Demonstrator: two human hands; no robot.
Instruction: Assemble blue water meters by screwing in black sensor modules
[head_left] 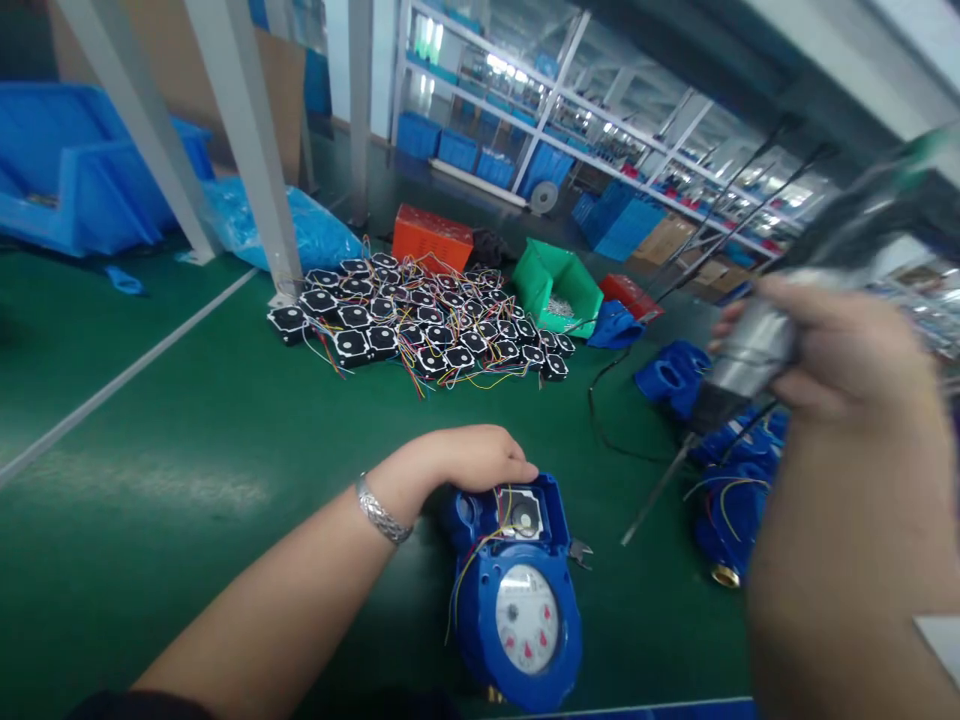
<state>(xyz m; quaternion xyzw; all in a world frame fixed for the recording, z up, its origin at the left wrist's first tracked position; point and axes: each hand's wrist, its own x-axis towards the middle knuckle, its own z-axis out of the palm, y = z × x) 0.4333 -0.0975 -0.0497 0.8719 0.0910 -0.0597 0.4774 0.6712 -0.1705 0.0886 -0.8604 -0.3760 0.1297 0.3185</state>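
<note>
My right hand (pixel 844 345) grips a silver-black power screwdriver (pixel 754 348); my left hand (pixel 487 458), a blue round-dialled meter (pixel 514 585). Swinging low might snag thin yellow wires (pixel 480 543).

A blue open plastic bin (pixel 90 195) and a crumpled blue plastic bag (pixel 319 228) are lying toward the counter's (pixel 150 430) far edge.

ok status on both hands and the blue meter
Left hand on top edge of blue meter. Right hand gripping power driver, bit off the meter. Module in open compartment, loose wires trailing over meter's side.
</note>
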